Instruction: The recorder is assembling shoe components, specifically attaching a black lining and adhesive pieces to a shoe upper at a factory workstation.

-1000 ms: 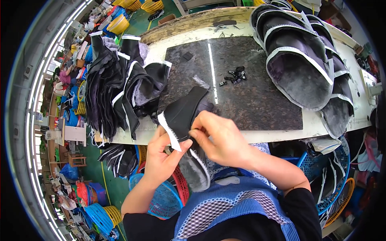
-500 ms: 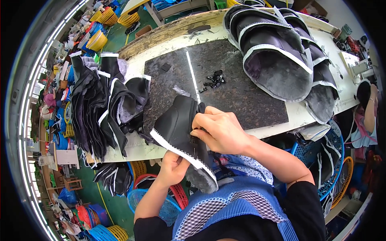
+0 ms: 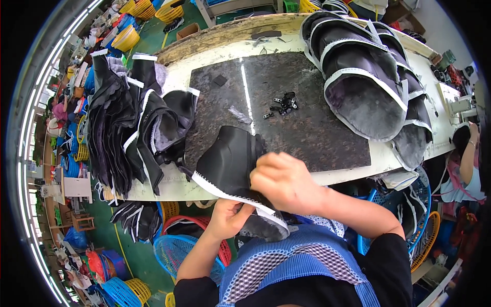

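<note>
A black boot upper (image 3: 222, 161) with grey fur lining and a white stitched edge lies tilted across the near edge of the table. My left hand (image 3: 231, 219) is closed on that white edge, with the thumb on the fur side. Against the upper's right side my right hand (image 3: 282, 181) has its fingers curled in; whatever they pinch is hidden, and the hand is slightly blurred. Beyond it, small black buckle-like pieces (image 3: 287, 101) are heaped on a dark speckled board (image 3: 327, 148). A tuft of grey fluff (image 3: 239, 114) rests beside the board's white line.
Fur-lined boot uppers (image 3: 365, 105) are stacked at the right of the table. Black pieces with white edges (image 3: 117, 128) pile up at the left. Blue baskets (image 3: 176, 256) stand below the near edge. At the far right another person's arm (image 3: 470, 153) shows.
My right hand has moved slightly right and down along the upper, its fingers curling in more. My left hand keeps its hold on the white edge. The whole view has shifted a little.
</note>
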Tool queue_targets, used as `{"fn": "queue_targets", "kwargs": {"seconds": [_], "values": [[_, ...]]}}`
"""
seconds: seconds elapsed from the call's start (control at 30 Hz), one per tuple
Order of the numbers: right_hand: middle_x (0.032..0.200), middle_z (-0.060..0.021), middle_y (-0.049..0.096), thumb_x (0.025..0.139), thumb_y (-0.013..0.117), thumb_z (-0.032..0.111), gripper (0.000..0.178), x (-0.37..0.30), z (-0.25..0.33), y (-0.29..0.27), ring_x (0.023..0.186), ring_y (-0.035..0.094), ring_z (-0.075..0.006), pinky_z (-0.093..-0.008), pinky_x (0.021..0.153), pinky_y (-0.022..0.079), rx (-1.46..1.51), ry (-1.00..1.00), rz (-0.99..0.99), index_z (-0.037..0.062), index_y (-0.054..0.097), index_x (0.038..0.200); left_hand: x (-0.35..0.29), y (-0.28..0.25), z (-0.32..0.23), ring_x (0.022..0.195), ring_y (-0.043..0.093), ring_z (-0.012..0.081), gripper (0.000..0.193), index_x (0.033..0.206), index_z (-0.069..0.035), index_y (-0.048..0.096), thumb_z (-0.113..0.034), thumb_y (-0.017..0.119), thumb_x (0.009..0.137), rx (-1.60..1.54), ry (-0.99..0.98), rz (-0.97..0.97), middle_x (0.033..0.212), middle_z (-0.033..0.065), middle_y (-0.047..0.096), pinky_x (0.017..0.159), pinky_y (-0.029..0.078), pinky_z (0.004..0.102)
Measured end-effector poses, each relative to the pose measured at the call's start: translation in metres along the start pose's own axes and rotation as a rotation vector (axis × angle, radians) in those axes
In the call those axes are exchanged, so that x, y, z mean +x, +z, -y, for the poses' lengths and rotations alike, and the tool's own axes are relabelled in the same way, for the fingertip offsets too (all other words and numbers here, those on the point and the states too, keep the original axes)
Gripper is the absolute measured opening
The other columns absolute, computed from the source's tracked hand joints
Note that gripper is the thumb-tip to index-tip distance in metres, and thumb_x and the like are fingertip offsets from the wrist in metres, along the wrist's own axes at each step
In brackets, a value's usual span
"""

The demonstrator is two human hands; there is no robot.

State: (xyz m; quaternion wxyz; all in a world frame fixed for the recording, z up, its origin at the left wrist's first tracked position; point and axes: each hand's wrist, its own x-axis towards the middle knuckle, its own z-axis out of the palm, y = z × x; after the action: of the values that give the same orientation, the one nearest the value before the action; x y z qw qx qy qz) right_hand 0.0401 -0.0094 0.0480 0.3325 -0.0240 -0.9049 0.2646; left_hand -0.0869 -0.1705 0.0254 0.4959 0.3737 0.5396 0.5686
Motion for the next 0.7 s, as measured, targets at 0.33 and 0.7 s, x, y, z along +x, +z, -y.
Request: {"fn": "queue_targets", "kwargs": {"seconds": [0.33,0.7], "values": [[0.091,-0.0041,0.065,0.083,0.073,0.015,0.02,0.017,-0.048,-0.004,0.093,0.059,-0.014,-0.0311,0.087,0.045,0.956,0.581,0.025,0.0023,0.059,0.089,-0.02,-0.007,0.006,0.115,0.056,0.027,0.062,0.134,0.007,0.043,-0.007,0.068,0.078,0.276,0.22,-0.015,0.129,0.0182,0.054,0.1,0.044,0.0391],[0.077,-0.0083,0.059,0.076,0.075,0.011,0.022,0.022,-0.025,0.003,0.077,0.058,-0.0179,-0.0312,0.072,0.045,0.646,0.381,0.006,0.0004,0.055,0.077,-0.031,-0.017,0.017,0.123,0.051,0.029,0.089,0.14,0.003,0.037,-0.021,0.082,0.066,0.515,0.249,-0.03,0.137,0.0182,0.047,0.106,0.039,0.043]]}}
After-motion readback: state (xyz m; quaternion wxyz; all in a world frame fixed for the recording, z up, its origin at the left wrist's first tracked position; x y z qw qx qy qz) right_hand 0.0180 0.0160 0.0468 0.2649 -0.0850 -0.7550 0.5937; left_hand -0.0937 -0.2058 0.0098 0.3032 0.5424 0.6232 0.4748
